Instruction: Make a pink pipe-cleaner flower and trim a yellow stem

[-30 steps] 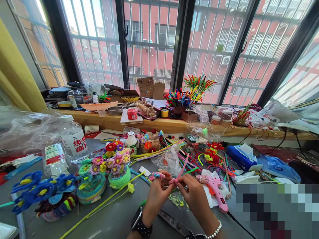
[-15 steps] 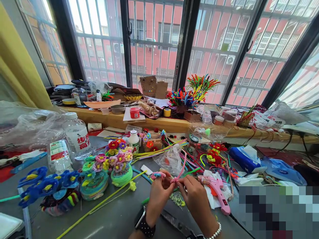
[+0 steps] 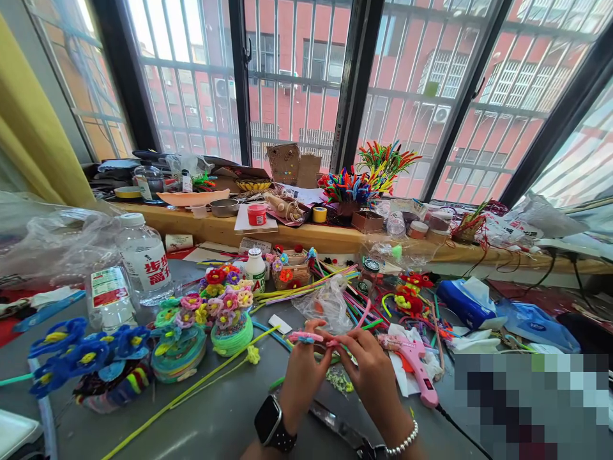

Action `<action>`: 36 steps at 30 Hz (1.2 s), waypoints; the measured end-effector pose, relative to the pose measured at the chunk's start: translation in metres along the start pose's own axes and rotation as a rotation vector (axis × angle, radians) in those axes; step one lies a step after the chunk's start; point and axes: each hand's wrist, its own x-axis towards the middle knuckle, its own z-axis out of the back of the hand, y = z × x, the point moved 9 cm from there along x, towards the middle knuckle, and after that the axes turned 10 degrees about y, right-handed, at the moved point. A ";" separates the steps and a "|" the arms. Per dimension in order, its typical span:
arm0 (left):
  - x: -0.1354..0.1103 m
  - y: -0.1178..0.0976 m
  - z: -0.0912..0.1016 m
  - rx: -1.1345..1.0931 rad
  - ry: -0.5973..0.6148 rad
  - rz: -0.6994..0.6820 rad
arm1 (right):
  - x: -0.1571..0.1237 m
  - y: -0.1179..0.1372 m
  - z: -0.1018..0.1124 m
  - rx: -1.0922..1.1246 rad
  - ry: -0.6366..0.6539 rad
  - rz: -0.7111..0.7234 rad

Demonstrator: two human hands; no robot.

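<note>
A pink pipe cleaner is pinched between the fingertips of both hands, with small loops and a bit of blue by the left fingers. Its free end rises above the right knuckles. My left hand, with a black watch at the wrist, is closed on the left part. Close beside it, my right hand grips the same piece, a beaded bracelet on its wrist. Under the hands lie yellow-green scraps and a dark metal tool, partly hidden by the wrists.
A pink glue gun lies to the right, its cord trailing forward. Pots of pipe-cleaner flowers and blue flowers stand left. A long yellow stem crosses the table. Behind are a plastic bag, bottles and a tissue pack.
The pink pipe cleaner's loops now stretch out flatter to the left, and its free end shows shorter. My left wrist has turned, bringing the watch face into view. Both hands keep their grip.
</note>
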 end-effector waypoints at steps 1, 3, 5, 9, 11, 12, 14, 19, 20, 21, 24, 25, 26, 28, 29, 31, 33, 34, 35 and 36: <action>0.000 -0.001 -0.001 -0.014 0.009 -0.008 | 0.000 0.000 0.001 0.012 -0.011 0.000; 0.000 0.000 -0.004 -0.102 0.040 -0.003 | -0.001 -0.003 0.003 0.060 -0.043 -0.016; 0.002 0.005 -0.007 -0.236 0.070 0.032 | -0.001 -0.006 0.004 0.129 -0.049 -0.035; 0.003 0.011 -0.010 -0.403 0.078 0.087 | -0.001 -0.010 0.004 0.217 -0.023 -0.078; 0.002 0.011 -0.009 -0.401 0.050 0.089 | -0.001 -0.008 0.004 0.192 -0.027 -0.076; 0.001 0.012 -0.009 -0.385 0.032 0.091 | -0.002 -0.005 0.004 0.159 -0.042 -0.066; 0.000 0.013 -0.006 -0.332 -0.018 0.093 | -0.003 0.002 0.005 0.063 -0.092 -0.028; -0.003 0.013 0.000 -0.239 -0.090 0.066 | -0.007 0.016 0.008 -0.096 -0.207 0.064; -0.003 0.012 0.000 -0.217 -0.087 0.060 | -0.006 0.014 0.007 -0.083 -0.190 0.056; -0.003 0.010 0.001 -0.181 -0.088 0.053 | -0.005 0.011 0.007 -0.065 -0.164 0.042; -0.004 0.002 0.004 -0.041 -0.088 0.020 | -0.003 0.006 0.007 -0.031 -0.107 0.021; -0.005 -0.001 0.004 -0.001 -0.082 0.004 | -0.003 0.006 0.008 -0.028 -0.102 0.026; -0.005 -0.003 0.003 0.029 -0.072 -0.008 | -0.003 0.006 0.008 -0.026 -0.103 0.032; -0.004 -0.004 0.000 0.048 -0.048 -0.022 | -0.003 0.006 0.009 -0.018 -0.109 0.046; -0.004 -0.004 -0.001 0.044 -0.040 -0.024 | -0.003 0.007 0.009 -0.015 -0.115 0.053; -0.003 -0.002 -0.002 0.023 -0.029 -0.018 | -0.003 0.009 0.009 -0.021 -0.128 0.077; -0.001 0.000 -0.002 0.012 -0.018 -0.005 | -0.004 0.014 0.007 -0.053 -0.119 0.122; -0.001 0.000 -0.002 0.010 -0.016 0.001 | -0.004 0.017 0.006 -0.079 -0.115 0.151; -0.001 0.000 -0.001 0.008 -0.016 0.007 | -0.005 0.020 0.006 -0.109 -0.116 0.183; -0.001 0.000 0.000 0.005 -0.019 0.007 | -0.007 0.023 0.006 -0.139 -0.126 0.217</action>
